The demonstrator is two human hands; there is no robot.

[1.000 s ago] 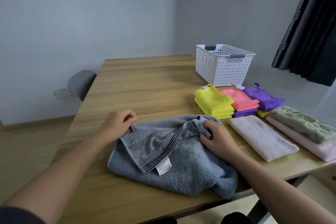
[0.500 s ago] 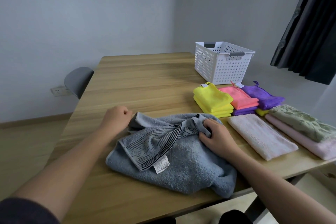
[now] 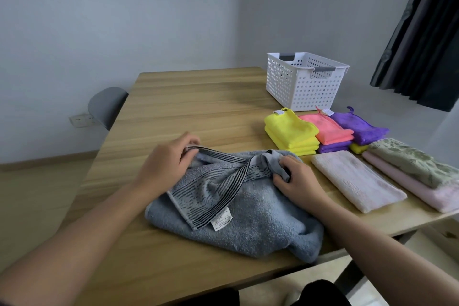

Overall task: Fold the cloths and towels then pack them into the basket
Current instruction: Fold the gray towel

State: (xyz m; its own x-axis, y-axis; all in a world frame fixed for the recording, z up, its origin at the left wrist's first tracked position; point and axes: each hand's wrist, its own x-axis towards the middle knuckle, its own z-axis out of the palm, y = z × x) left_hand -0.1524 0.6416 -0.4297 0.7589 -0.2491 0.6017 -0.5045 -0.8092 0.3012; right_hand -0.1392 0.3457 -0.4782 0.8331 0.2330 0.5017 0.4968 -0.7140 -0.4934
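While the crumpled grey terry towel (image 3: 248, 218) lies bunched on the near part of the light wooden table (image 3: 198, 107), both hands grip its dark-striped woven border. The left hand (image 3: 169, 159) is at the towel's far left corner, its fingers (image 3: 183, 156) curled and pinching the striped edge between thumb and fingertips. The right hand (image 3: 298, 181) is at the far right of the same border, its fingers (image 3: 290, 161) curled round a gathered fold of grey cloth. Between the two hands the border runs twisted, and a white care label (image 3: 221, 220) hangs from its near end. The towel's near right corner droops over the table's edge.

To the right, near the towel, a folded pale pink towel (image 3: 355, 179) lies flat. Beyond it a folded green patterned towel (image 3: 412, 161) sits on top of another folded pink towel (image 3: 409, 181). Behind these is a row of small folded microfibre cloths: a yellow stack (image 3: 290, 131), a coral pink cloth (image 3: 327, 130) on a purple one (image 3: 332, 148), and a purple cloth (image 3: 357, 129) on a small yellow one (image 3: 357, 148). The white perforated plastic basket (image 3: 303, 87) with grey handles stands just behind them at the far right of the table.

A grey chair back (image 3: 106, 104) shows past the table's left side, and a dark curtain (image 3: 422, 32) hangs at the upper right
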